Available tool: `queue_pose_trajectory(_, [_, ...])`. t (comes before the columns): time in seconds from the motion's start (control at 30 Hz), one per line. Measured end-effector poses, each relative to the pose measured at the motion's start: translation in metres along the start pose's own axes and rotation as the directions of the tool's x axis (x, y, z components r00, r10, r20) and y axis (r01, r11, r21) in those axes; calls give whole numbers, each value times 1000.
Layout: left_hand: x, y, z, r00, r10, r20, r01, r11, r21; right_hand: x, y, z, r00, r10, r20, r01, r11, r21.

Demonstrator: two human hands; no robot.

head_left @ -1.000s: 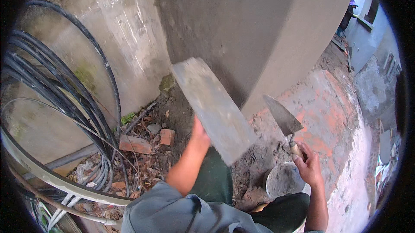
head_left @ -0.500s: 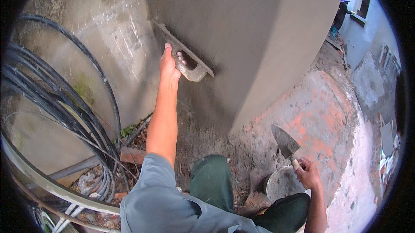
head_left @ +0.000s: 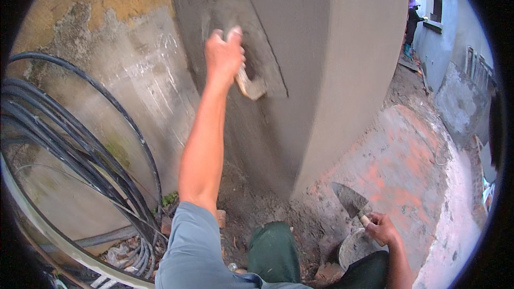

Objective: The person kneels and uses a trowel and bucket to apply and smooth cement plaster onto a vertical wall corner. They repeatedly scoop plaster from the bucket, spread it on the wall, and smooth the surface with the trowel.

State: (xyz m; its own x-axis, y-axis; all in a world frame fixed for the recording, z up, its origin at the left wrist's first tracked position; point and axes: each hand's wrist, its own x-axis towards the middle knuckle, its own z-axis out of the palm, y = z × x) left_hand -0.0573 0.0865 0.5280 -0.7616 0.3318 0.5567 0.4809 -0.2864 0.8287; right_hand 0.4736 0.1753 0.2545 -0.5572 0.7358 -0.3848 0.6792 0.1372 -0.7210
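My left hand (head_left: 225, 56) is wrapped round the handle of a plastering float (head_left: 267, 66). The float's broad face lies against the grey, wet-looking plaster (head_left: 300, 26) of the wall in front of me. Low on the right, my right hand (head_left: 383, 230) grips the pale handle of a pointed trowel (head_left: 349, 199), its blade directed up and to the left. The trowel hangs just above a round bucket (head_left: 354, 250), partly hidden by my hand and knee. What the bucket holds is hard to make out.
Thick black cables (head_left: 69, 128) loop along the old stained wall (head_left: 155, 69) on the left. Brick bits and rubble lie around my feet. A reddish, mortar-smeared ledge (head_left: 396, 155) spreads to the right. Far off at upper right, another person (head_left: 413, 24) stands by a window.
My left hand has moved the float up and slightly right; its face now lies flatter on the plaster. The view has tilted upward. My right hand keeps the trowel near the bucket.
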Motion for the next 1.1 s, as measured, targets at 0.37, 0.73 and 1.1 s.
queue_pose_trajectory(0.37, [-126,-82,-42,999,-7,41,8,1000,-29,-16,1,-21,999,-11,34,8,995,97])
queue_pose_trajectory(0.73, [-335,-43,28,869,198,454,-139,977,-160,-41,14,-43,992,-10,128,-16,979,205])
queue_pose_trajectory(1.1, [-455,-119,171,686,158,711,-155,986,-69,-123,82,-88,987,107,-123,-53,925,377])
